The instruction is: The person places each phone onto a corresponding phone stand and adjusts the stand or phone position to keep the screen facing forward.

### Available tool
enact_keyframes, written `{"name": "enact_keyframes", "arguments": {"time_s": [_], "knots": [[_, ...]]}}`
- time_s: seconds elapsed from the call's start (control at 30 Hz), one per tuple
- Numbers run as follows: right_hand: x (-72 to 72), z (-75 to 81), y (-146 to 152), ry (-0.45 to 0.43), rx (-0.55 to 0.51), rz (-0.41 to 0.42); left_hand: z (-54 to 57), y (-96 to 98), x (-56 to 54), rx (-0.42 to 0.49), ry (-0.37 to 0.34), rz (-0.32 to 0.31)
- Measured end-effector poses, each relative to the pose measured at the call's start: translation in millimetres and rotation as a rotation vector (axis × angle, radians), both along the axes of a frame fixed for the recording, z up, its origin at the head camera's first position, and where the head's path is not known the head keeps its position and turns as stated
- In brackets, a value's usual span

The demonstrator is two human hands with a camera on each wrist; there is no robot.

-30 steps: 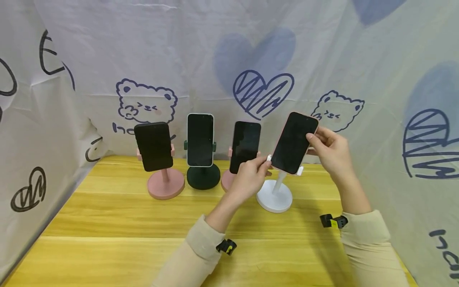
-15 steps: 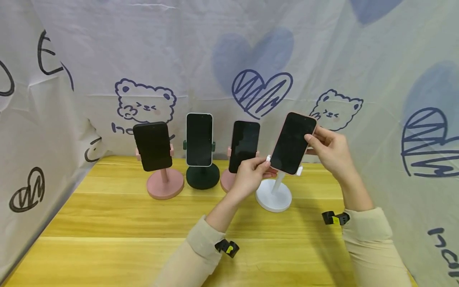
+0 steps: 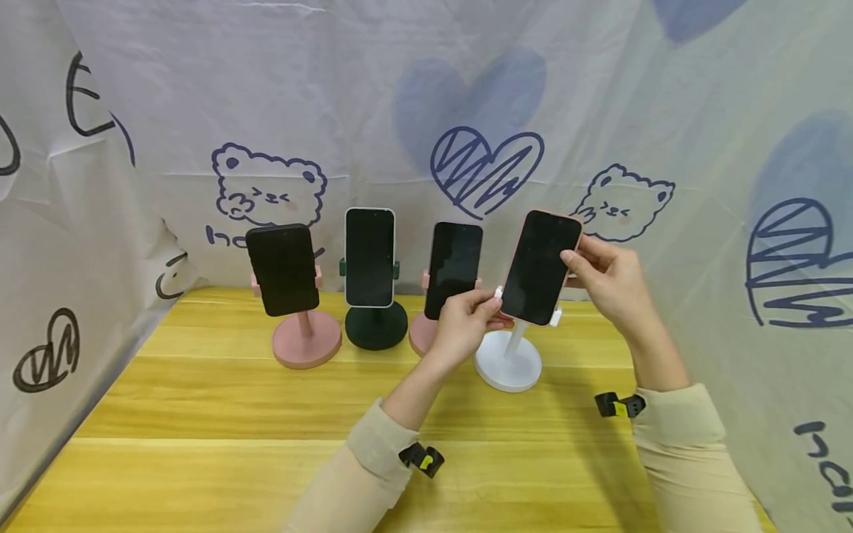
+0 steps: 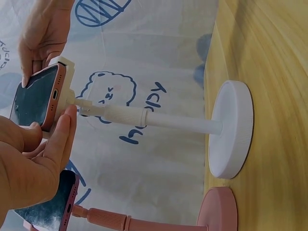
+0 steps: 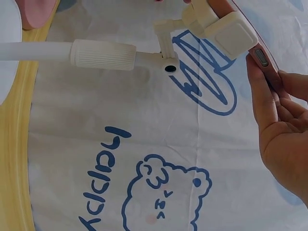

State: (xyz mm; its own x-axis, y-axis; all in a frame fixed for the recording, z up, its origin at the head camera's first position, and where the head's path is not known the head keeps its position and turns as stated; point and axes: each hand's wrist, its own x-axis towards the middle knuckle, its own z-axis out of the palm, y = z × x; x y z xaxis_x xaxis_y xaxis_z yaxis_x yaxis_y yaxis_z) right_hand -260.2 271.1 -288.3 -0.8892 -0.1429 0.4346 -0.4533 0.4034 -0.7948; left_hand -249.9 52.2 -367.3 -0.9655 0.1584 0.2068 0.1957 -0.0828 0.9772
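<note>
A pink-edged smartphone [image 3: 541,266] with a dark screen sits in the clamp of a white phone stand [image 3: 508,363], leaning to the right in the head view. My left hand [image 3: 464,326] pinches the clamp at the phone's lower left; in the left wrist view, its thumb lies at the screen edge and its fingers reach behind. Thumb and fingers of my right hand [image 3: 609,281] grip the phone's upper right edge. In the right wrist view, a white clamp block [image 5: 233,34] lies against the phone's side, just beyond the right fingertips [image 5: 253,65].
Left of the white stand, three more phones stand in holders: one in a pink stand [image 3: 306,340], one in a dark green stand [image 3: 376,326], one in another pink stand [image 3: 421,337] partly behind my left hand. A printed cloth [image 3: 373,89] hangs behind the wooden table [image 3: 233,414].
The pink-edged phone's top has swung slightly left, so it stands a little more upright. My right hand has shifted left with it; the left hand keeps its place at the clamp.
</note>
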Motion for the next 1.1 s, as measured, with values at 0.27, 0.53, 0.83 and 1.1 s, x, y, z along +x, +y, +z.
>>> {"name": "enact_keyframes", "arguments": {"time_s": [0.27, 0.53, 0.83, 1.1], "knots": [[1.1, -4.9, 0, 0.026, -0.041, 0.011, -0.6, 0.6, -1.2, -0.002, -0.004, 0.013], [3.1, -8.4, 0, 0.023, -0.045, 0.002, 1.5, 0.3, -0.7, 0.005, 0.009, 0.013], [6.1, -14.3, 0, -0.004, -0.008, -0.015, -0.6, 1.3, -2.3, -0.025, 0.003, 0.045], [7.0, -20.6, -2, 0.010, -0.013, -0.037, -1.8, 0.1, -2.9, -0.050, 0.007, 0.055]]}}
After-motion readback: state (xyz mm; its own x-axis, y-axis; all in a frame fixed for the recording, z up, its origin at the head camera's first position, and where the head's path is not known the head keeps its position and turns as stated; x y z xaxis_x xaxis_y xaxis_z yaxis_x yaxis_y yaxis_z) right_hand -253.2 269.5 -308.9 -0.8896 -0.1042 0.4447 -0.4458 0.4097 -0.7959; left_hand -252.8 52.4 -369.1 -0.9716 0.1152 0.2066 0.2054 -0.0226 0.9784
